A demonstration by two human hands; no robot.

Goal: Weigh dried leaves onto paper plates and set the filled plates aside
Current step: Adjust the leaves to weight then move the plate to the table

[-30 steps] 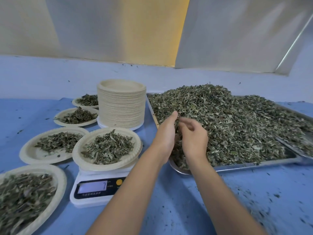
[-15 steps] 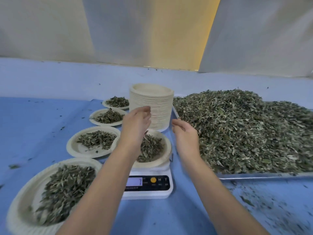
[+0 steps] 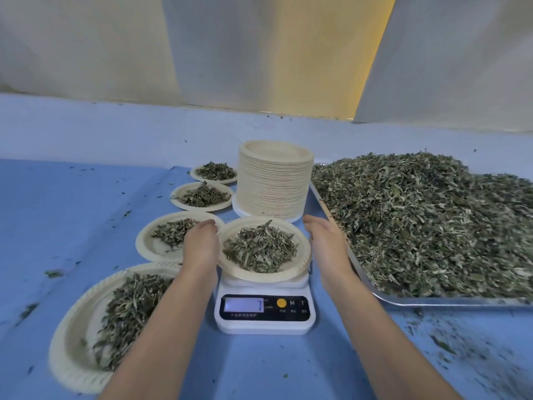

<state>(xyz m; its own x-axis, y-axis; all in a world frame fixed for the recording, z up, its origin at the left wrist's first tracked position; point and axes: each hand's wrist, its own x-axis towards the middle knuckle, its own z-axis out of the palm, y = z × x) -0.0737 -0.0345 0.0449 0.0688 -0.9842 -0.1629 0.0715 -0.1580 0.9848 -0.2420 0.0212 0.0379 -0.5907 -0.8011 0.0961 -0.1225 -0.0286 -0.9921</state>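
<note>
A paper plate (image 3: 261, 278) heaped with dried leaves sits on a white digital scale (image 3: 264, 320) whose display reads 7. My left hand (image 3: 202, 245) lies against the plate's left rim with its fingers bent slightly down. My right hand (image 3: 324, 241) lies against the right rim, fingers fairly straight. Neither hand plainly grips the plate. To the right, a big pile of dried leaves (image 3: 418, 220) fills a metal tray (image 3: 432, 302).
A tall stack of empty paper plates (image 3: 275, 186) stands just behind the scale. Several filled plates run in a row on the left, the nearest one (image 3: 72, 342) by my left forearm. Leaf crumbs litter the blue table cover (image 3: 57, 212).
Both hands left the leaf pile and moved left to the scale. My left hand came down from above the plate to its left rim, and my right hand closed in on the right rim.
</note>
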